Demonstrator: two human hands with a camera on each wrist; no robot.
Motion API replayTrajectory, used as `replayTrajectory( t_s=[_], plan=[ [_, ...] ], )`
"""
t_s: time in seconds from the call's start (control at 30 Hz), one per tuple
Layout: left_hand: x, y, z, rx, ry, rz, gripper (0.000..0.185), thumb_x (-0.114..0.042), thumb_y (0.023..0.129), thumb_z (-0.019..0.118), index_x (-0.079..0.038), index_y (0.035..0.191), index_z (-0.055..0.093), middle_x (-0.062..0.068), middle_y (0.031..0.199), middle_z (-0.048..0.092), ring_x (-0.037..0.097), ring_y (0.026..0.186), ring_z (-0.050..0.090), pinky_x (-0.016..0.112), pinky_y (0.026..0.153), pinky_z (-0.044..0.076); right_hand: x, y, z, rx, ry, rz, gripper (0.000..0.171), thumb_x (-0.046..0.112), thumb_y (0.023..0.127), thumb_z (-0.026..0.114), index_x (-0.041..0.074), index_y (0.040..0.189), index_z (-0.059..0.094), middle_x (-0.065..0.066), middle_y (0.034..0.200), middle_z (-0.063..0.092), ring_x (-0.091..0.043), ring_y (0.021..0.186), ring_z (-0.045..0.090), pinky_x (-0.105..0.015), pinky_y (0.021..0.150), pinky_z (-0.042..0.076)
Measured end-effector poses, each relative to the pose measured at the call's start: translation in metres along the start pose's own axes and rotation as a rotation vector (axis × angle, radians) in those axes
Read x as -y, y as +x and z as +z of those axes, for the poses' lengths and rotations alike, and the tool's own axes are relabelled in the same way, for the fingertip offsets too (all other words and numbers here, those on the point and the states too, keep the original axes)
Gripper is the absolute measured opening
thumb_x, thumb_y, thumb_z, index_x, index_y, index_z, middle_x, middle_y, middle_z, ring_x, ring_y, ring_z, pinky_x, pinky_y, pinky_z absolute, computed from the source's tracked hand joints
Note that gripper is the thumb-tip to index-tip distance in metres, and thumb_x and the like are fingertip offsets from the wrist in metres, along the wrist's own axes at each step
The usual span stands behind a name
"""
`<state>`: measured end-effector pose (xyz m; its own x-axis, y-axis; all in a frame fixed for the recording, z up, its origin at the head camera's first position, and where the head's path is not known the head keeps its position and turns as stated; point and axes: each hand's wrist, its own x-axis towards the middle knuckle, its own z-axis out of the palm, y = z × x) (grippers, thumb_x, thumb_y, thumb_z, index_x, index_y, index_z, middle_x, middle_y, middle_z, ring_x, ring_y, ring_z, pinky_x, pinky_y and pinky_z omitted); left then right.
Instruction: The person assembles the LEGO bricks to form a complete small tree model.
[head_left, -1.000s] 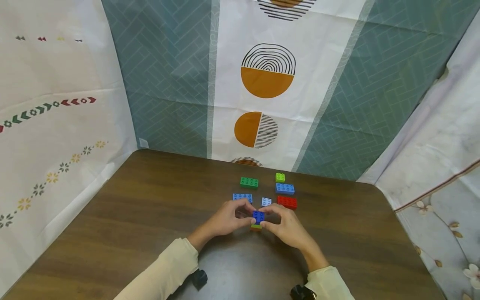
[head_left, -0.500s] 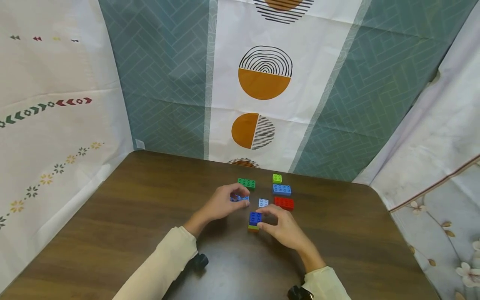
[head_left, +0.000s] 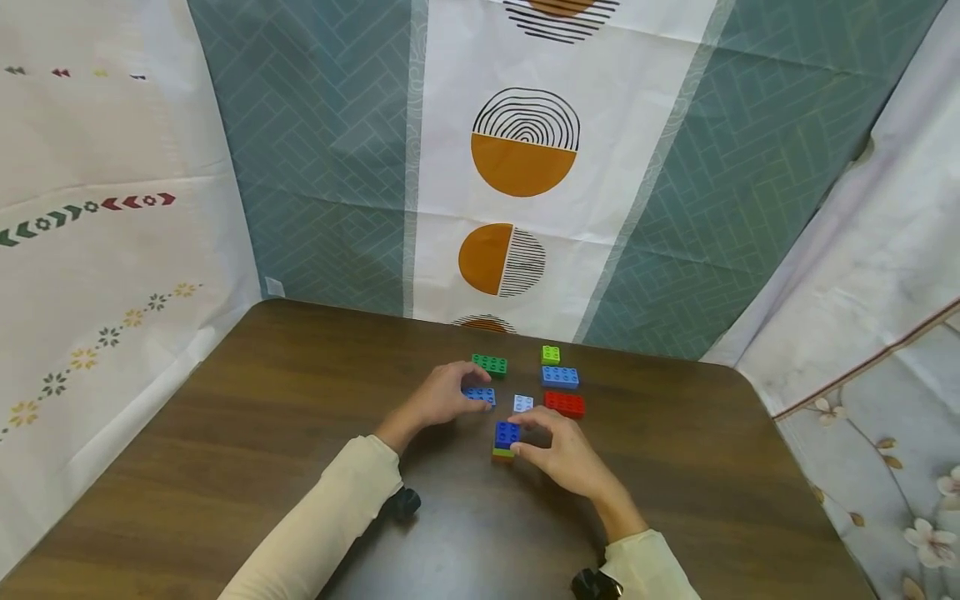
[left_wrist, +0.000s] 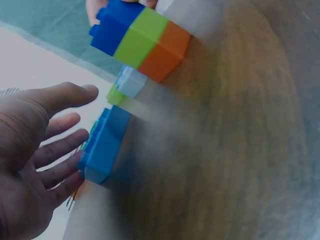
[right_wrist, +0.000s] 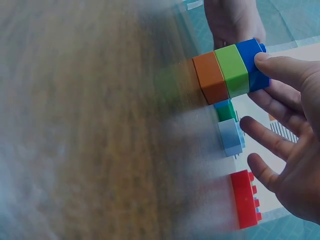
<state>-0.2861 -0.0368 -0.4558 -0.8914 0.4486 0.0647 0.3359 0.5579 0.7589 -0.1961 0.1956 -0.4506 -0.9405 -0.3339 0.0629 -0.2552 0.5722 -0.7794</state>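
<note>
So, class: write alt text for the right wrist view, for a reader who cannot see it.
A right hand holds a stack of three bricks, orange, green and blue, standing on a wooden table, its thumb pressed on the blue brick. Beside the stack lie a pale blue brick and a red brick; part of another hand shows beyond.

Green brick (head_left: 489, 365), lime brick (head_left: 551, 354), probably red brick (head_left: 564, 405) on table (head_left: 262, 417).

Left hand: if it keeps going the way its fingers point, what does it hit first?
Most likely the light blue brick: the left hand has its fingers open right beside it, nearly touching in the left wrist view. Contact itself is unclear.
</note>
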Motion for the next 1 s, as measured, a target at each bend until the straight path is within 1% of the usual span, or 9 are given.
replayTrajectory(
  t_s=[0.17, 0.33, 0.5, 0.67, 0.83, 1.0],
  plan=[
    [0.005, 0.001, 0.004, 0.025, 0.043, -0.027, 0.042, -0.028, 0.081, 0.077, -0.016, 0.12, 0.064, 0.003, 0.123, 0.063, 0.021, 0.116, 0.058, 0.041, 0.101, 0.049, 0.0, 0.0, 0.001, 0.003, 0.001, 0.019, 0.031, 0.031, 0.086, 0.072, 0.036, 0.115, 0.063, 0.012, 0.118, 0.064, -0.018, 0.117, 0.056, -0.059, 0.105, 0.039],
    [0.008, 0.001, 0.008, 0.024, 0.068, -0.046, 0.038, -0.027, 0.081, 0.077, -0.016, 0.116, 0.066, 0.003, 0.12, 0.063, 0.02, 0.112, 0.057, 0.041, 0.1, 0.049, 0.0, 0.001, 0.001, 0.007, -0.002, 0.028, 0.032, 0.033, 0.085, 0.073, 0.038, 0.115, 0.063, 0.012, 0.118, 0.063, -0.018, 0.118, 0.055, -0.058, 0.107, 0.038],
    [0.01, 0.002, 0.008, 0.012, 0.056, -0.02, 0.032, -0.026, 0.083, 0.076, -0.016, 0.112, 0.068, 0.003, 0.116, 0.065, 0.019, 0.109, 0.058, 0.041, 0.098, 0.049, -0.002, 0.001, 0.0, 0.004, -0.001, 0.031, 0.031, 0.033, 0.085, 0.073, 0.037, 0.115, 0.063, 0.012, 0.119, 0.063, -0.019, 0.119, 0.055, -0.059, 0.107, 0.038],
    [0.011, 0.0, 0.004, -0.001, 0.017, -0.008, 0.03, -0.026, 0.082, 0.076, -0.018, 0.11, 0.069, 0.0, 0.112, 0.066, 0.017, 0.103, 0.058, 0.039, 0.096, 0.051, -0.002, 0.001, 0.0, -0.001, -0.003, 0.027, 0.032, 0.033, 0.085, 0.073, 0.037, 0.115, 0.063, 0.013, 0.118, 0.063, -0.018, 0.118, 0.055, -0.058, 0.106, 0.039],
    [0.009, -0.005, -0.002, -0.016, -0.013, 0.015, 0.03, -0.027, 0.082, 0.076, -0.02, 0.111, 0.069, -0.001, 0.113, 0.066, 0.017, 0.103, 0.058, 0.041, 0.097, 0.05, 0.0, 0.001, 0.0, -0.007, -0.007, 0.011, 0.032, 0.032, 0.085, 0.073, 0.036, 0.115, 0.063, 0.013, 0.116, 0.064, -0.018, 0.116, 0.056, -0.058, 0.105, 0.04],
    [0.004, -0.012, -0.006, -0.022, -0.021, 0.047, 0.031, -0.028, 0.082, 0.076, -0.02, 0.111, 0.069, -0.002, 0.112, 0.065, 0.016, 0.101, 0.058, 0.039, 0.095, 0.051, 0.0, 0.0, 0.0, -0.002, -0.006, 0.013, 0.031, 0.033, 0.085, 0.073, 0.036, 0.115, 0.064, 0.012, 0.117, 0.064, -0.018, 0.116, 0.056, -0.058, 0.106, 0.039]
  ],
)
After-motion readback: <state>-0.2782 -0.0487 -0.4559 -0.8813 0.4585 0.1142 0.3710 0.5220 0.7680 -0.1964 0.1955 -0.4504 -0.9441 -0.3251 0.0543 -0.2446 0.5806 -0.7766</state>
